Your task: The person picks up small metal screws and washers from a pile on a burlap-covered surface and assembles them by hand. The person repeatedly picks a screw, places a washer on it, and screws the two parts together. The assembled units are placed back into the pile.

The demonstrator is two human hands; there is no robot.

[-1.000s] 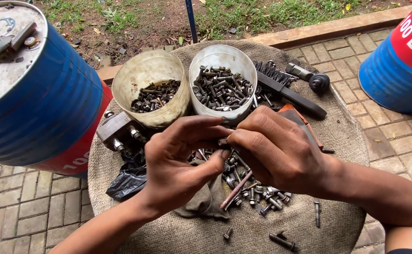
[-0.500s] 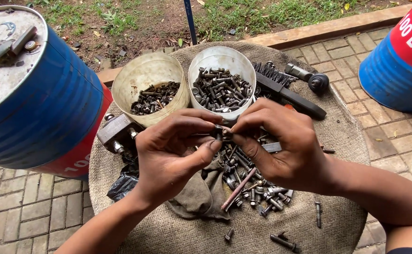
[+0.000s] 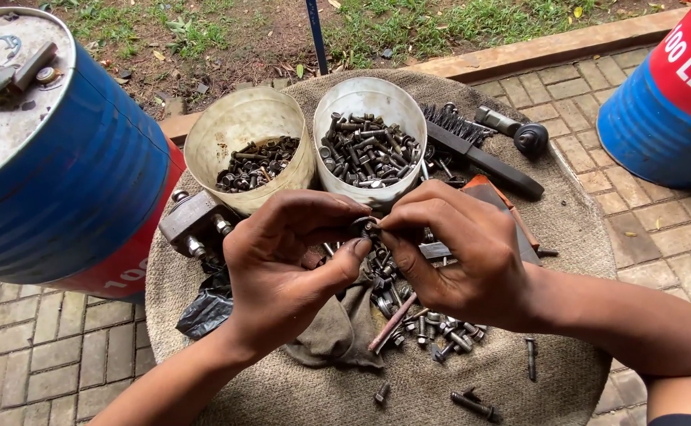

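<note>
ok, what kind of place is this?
Likely an outdoor yard workshop: brick paving beside grass, blue drums, and tubs of bolts on a sacking-covered stand.

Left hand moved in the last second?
Yes. The left hand rose toward the white tub, pinching a small bolt with the right hand.

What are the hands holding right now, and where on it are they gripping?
A small bolt, pinched between the fingertips of the left hand and right hand; which end each grips cannot be told.

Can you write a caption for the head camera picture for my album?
Left hand and right hand pinch a small bolt above loose bolts on burlap.
</note>
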